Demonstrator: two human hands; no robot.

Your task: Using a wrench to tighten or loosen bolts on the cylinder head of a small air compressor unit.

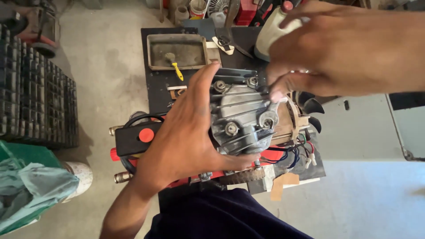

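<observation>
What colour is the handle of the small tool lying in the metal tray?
Yellow; the handle shows in the head view, in the tray.

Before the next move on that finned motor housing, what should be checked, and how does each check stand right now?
1. Left hand braces the grey finned housing: ok.
2. Spanner seated on a bolt: ok, its ring end sits over one.
3. Right hand grips the spanner: ok, fingers pinch its upper end.
4. Other bolts in place: ok, three show.
5. Coloured wires apart from the spanner: ok.
6. Bolt tightness: cannot tell.
</observation>
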